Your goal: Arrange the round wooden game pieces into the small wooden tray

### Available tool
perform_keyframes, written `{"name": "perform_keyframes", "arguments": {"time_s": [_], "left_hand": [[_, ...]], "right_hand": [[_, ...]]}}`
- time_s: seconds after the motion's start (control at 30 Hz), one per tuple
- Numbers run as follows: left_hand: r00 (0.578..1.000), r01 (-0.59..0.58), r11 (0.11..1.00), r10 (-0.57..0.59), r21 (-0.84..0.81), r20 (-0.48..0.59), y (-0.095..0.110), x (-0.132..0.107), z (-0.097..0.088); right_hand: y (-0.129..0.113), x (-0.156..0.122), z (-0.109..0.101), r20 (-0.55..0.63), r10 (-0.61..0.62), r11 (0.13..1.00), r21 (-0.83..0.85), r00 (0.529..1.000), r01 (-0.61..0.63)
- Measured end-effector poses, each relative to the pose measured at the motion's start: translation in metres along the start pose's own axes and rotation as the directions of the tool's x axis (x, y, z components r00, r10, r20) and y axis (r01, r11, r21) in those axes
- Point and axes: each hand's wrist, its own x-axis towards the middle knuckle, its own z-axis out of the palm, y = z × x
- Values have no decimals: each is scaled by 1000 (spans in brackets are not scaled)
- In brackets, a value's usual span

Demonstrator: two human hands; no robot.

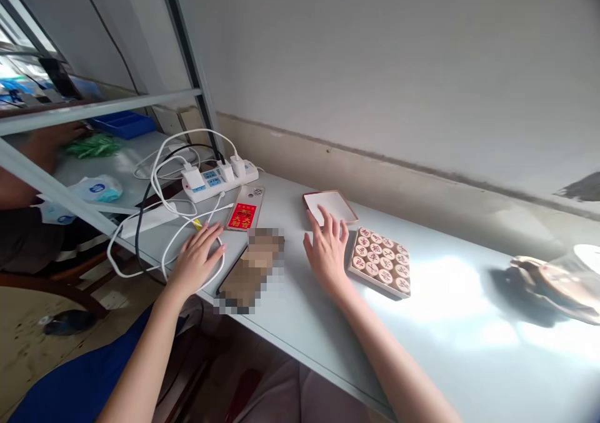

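Observation:
My left hand [199, 254] lies palm down with fingers apart, on the white cables at the table's near left edge. Just beyond its fingertips is a phone [245, 208] with a red sticker. Beside it, nearer me, a second phone [253, 267] lies partly blurred out. My right hand [328, 248] is spread open, its fingertips over the near edge of a shallow white box lid [335, 204]; whether they touch it I cannot tell. To its right sits an open box of Chinese chess pieces [380, 262], round wooden discs laid in rows.
A white power strip [220, 179] with several plugs and looping cables stands at the back left. Behind a metal frame [98, 110] are another person's arm, a blue tray [122, 124] and green material. A brownish bundle [553, 285] lies far right. The wall borders the table.

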Motion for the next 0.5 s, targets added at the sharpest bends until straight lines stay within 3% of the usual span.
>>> {"name": "perform_keyframes", "arguments": {"time_s": [0.1, 0.17, 0.27, 0.33, 0.4, 0.47, 0.5], "left_hand": [[995, -36, 998, 31, -48, -98, 5, -5, -4], [964, -24, 999, 18, -21, -266, 10, -12, -10], [846, 71, 996, -33, 52, -533, 21, -24, -22], [806, 75, 996, -35, 43, -592, 34, -27, -31], [816, 6, 999, -33, -49, -578, 58, -25, -37], [848, -94, 962, -58, -257, -527, 96, -19, -38], [888, -163, 900, -45, -404, -458, 118, -15, -34]], "right_hand": [[24, 8, -4, 43, -25, 992, -122, 999, 30], [31, 10, -10, 69, -52, 993, -101, 996, 59], [22, 9, -33, 30, -100, 990, 105, 994, 97], [9, 3, -58, -24, -25, 935, 353, 999, 32], [2, -7, -87, -48, 155, 777, 623, 987, -92], [5, -20, -113, 19, 335, 521, 829, 942, -202], [11, -26, -123, 86, 401, 383, 888, 912, -252]]}}
